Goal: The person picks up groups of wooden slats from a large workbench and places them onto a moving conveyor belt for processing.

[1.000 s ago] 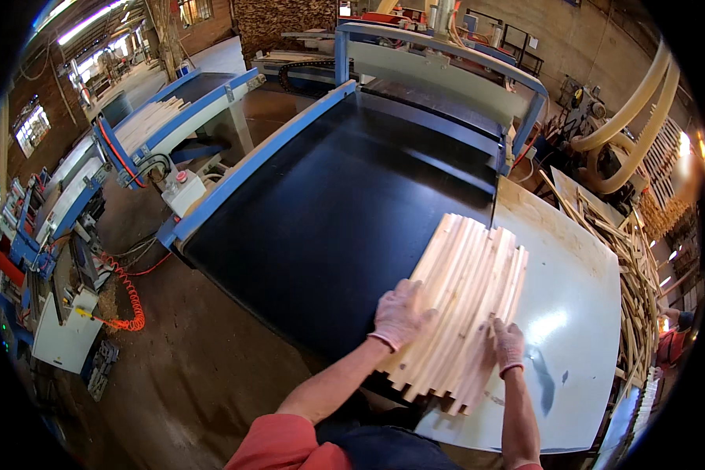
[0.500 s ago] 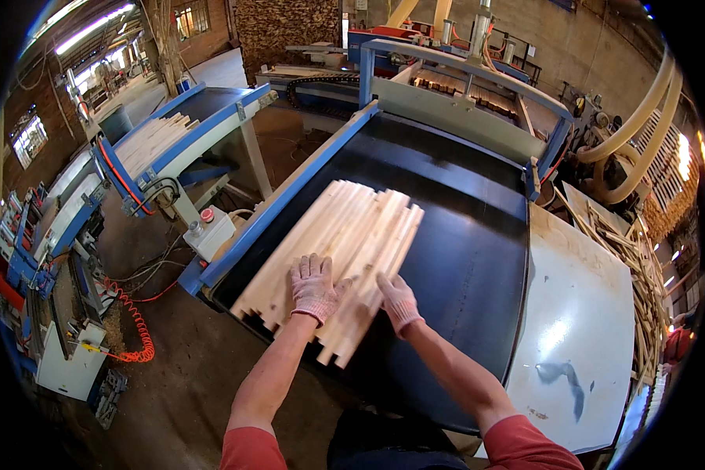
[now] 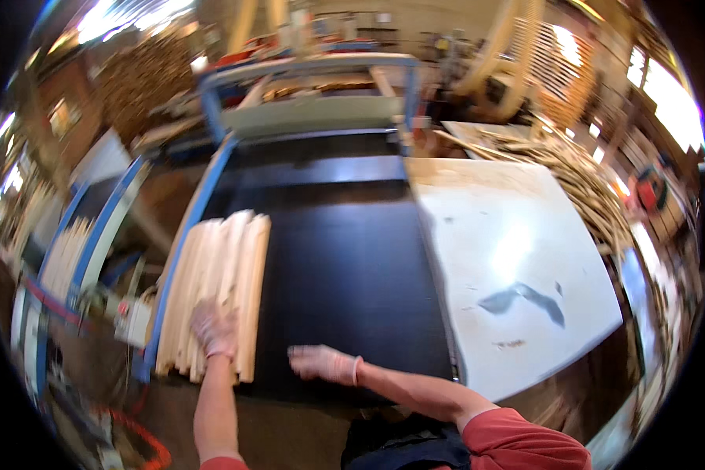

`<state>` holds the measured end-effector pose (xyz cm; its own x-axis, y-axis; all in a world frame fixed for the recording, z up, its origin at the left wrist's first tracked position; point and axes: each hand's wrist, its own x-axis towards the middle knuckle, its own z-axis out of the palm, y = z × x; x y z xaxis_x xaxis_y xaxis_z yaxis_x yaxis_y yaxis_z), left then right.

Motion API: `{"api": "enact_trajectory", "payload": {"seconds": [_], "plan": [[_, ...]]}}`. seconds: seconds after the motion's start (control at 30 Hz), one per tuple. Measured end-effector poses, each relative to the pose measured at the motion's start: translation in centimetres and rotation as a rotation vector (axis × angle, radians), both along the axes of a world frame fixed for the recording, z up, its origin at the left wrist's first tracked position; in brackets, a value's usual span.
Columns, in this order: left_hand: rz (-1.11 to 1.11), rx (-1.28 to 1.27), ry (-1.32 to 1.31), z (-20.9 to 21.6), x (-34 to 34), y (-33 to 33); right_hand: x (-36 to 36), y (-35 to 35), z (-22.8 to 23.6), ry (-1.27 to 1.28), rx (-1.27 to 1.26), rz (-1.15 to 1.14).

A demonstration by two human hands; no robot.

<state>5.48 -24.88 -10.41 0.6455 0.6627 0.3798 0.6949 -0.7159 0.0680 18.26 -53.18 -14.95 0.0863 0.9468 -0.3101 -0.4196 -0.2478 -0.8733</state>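
Pale wooden strips (image 3: 231,262) lie side by side on the black conveyor belt (image 3: 345,258), along its left edge. My left hand (image 3: 215,329), in a light work glove, rests flat on the near part of the strips with its fingers spread. To their right, my right hand (image 3: 323,363), gloved too, hovers over or lightly touches the belt, apart from the wood; I cannot tell which. It is somewhat blurred, its fingers stretch leftward, and no object shows in it.
A blue frame (image 3: 313,63) spans the belt's far end. To the right stands a white-topped table (image 3: 517,258), with a heap of thin wood offcuts (image 3: 580,184) behind it. At the left, another conveyor carries more strips (image 3: 66,258) beside a control box (image 3: 133,319).
My right hand has come away from the strips' right edge, while my left hand stays on them. The view has swung right, so the strips now appear farther left.
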Motion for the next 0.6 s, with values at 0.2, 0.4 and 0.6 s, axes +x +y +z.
{"api": "enact_trajectory", "payload": {"seconds": [0.2,0.4,0.6], "plan": [[-0.215,0.197,-0.064,3.3,7.1,-7.3,-4.9,-22.4,-4.3,-0.246,0.160,0.251],[-0.811,-0.238,-0.641,-0.3,16.3,-33.1,-3.5,-51.0,-9.1,-1.028,-0.406,-0.028],[-1.088,-1.652,-0.494,-8.8,17.2,-62.3,-18.5,-78.8,-27.1,-0.005,-1.020,-1.162]]}}
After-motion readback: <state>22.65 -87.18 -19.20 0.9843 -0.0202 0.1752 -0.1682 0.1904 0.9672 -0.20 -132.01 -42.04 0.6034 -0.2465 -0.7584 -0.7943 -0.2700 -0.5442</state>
